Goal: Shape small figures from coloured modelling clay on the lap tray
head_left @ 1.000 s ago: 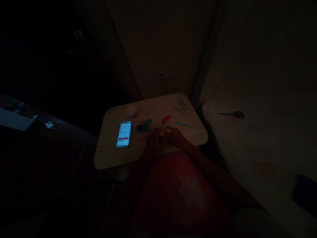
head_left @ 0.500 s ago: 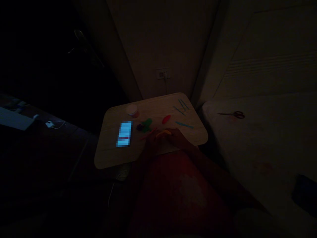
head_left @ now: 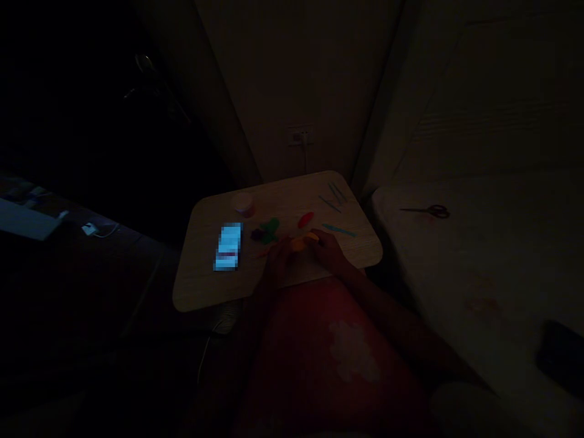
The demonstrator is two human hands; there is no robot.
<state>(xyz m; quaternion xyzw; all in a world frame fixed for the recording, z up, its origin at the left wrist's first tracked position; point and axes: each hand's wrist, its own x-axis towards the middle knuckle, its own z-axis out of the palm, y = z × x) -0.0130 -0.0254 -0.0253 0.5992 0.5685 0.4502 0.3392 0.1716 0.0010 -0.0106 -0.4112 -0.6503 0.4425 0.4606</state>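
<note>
In dim light, a piece of orange modelling clay (head_left: 299, 244) lies between my hands near the front edge of the small table (head_left: 205, 289). My right hand (head_left: 329, 250) has its fingers closed on the clay's right end. On the other side, my left hand (head_left: 278, 258) curls against the left end. Just beyond them sits a red oval piece (head_left: 305, 219). Left of that are a flat green piece (head_left: 270, 229) and a dark purple lump (head_left: 257, 235). A thin orange-red strip (head_left: 263, 253) pokes out beside my left hand.
A lit phone (head_left: 229, 246) lies on the table's left, with a lidded tub (head_left: 244, 204) behind it. Several thin blue-green sticks (head_left: 338, 230) lie at the right. Scissors (head_left: 426, 211) rest on a pale surface beside the table. A plugged-in socket (head_left: 301, 135) is on the wall.
The orange clay showed as a thin curved band and now shows a broader face. My hands have shifted slightly around it, with more of the clay exposed.
</note>
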